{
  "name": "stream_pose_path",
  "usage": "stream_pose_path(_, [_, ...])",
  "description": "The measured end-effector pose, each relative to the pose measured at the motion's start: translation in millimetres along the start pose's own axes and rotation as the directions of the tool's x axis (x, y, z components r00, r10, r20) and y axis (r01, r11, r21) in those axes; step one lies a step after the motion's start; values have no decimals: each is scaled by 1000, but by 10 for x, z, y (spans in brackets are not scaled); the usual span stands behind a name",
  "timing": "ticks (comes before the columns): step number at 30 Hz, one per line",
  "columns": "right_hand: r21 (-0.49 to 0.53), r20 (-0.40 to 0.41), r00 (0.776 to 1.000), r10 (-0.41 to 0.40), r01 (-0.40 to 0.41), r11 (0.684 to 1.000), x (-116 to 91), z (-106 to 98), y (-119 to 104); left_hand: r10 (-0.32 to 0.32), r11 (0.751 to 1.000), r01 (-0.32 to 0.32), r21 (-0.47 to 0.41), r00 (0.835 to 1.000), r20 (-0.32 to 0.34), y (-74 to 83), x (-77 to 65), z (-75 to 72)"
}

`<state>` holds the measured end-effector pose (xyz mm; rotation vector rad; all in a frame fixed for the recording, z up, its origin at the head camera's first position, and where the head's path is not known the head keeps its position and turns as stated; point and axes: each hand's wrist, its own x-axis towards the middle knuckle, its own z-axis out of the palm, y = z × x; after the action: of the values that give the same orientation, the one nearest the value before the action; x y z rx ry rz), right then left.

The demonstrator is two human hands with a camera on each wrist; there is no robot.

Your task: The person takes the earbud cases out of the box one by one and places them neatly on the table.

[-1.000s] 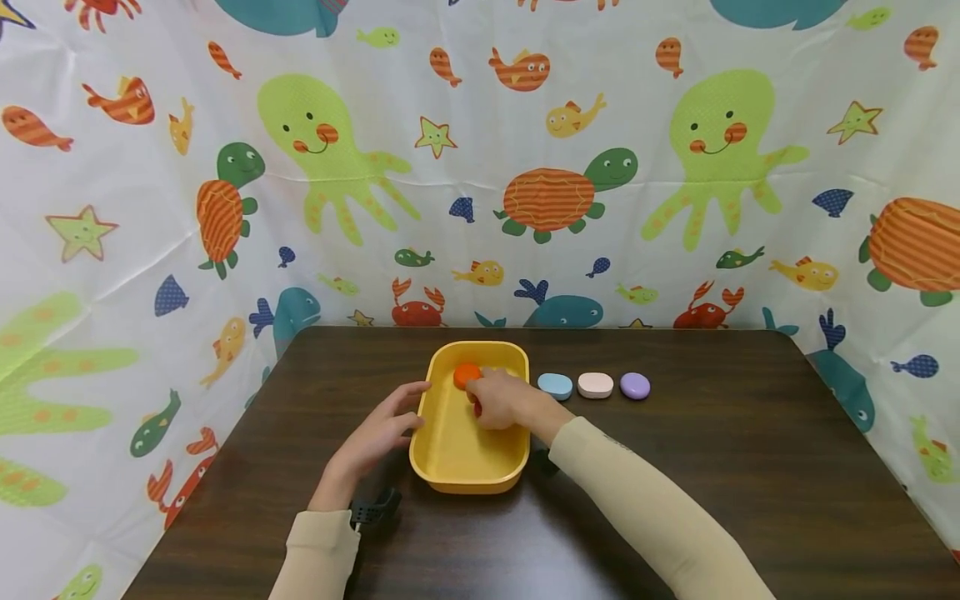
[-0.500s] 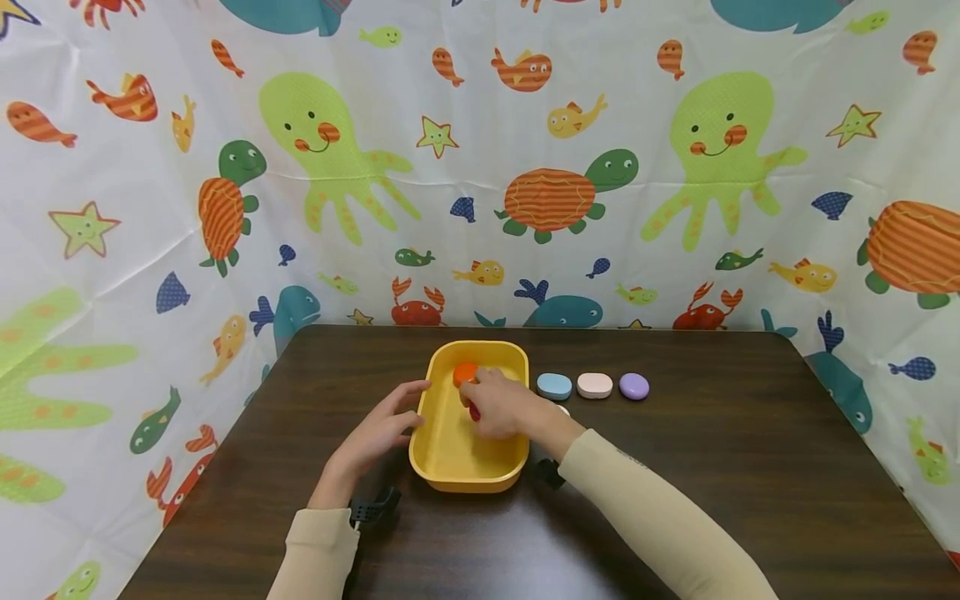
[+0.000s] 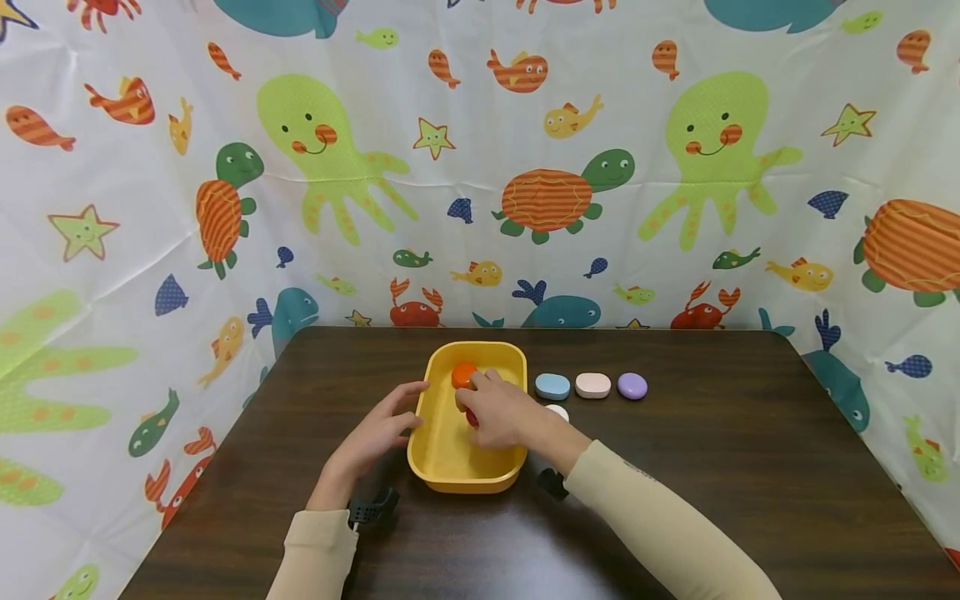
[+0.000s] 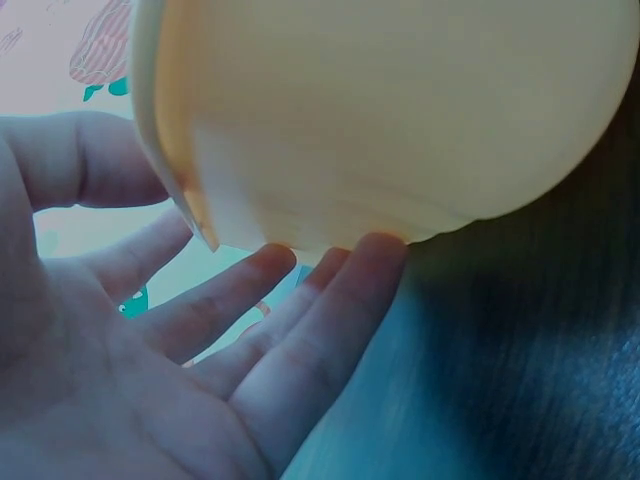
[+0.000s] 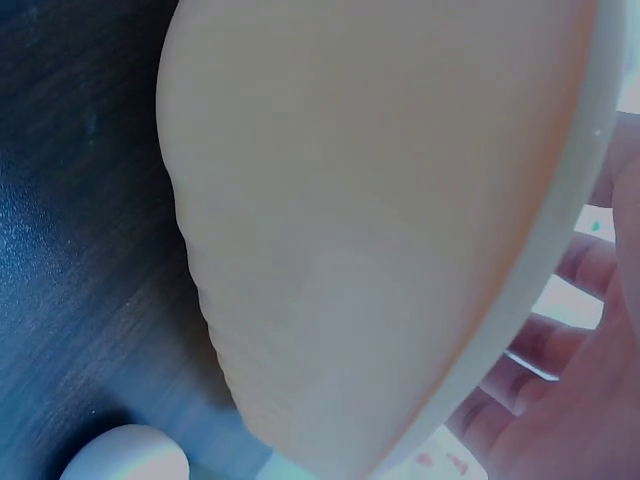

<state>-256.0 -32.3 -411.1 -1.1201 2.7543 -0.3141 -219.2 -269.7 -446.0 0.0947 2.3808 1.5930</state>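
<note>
So far, in mid frame, we have a round orange stone (image 3: 462, 374) in our yellow plastic tub (image 3: 450, 462). Our right hand (image 3: 497, 414) grips a red one (image 3: 471, 417) inside; our flat left hand (image 3: 377, 433) steadies the wall. Four pebbles (image 3: 592, 385) wait on the worktop (image 3: 712, 467).

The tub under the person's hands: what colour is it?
Yellow. The tub shows best in the head view, on the dark wood table.

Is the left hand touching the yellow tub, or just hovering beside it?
Touching. In the left wrist view, the left hand's straight fingertips press against the yellow tub's outer wall, with no gap showing.
</note>
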Motion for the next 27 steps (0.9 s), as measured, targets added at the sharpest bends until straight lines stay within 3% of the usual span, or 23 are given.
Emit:
stream_pose_path(17, [-46, -65, 997, -34, 31, 998, -216, -79, -49, -13, 1000, 13, -1, 1000, -3, -1, 9, 7])
stream_pose_path(27, [-28, -74, 997, -15, 13, 1000, -327, -151, -33, -3, 1000, 3, 0, 1000, 2, -5, 18, -4])
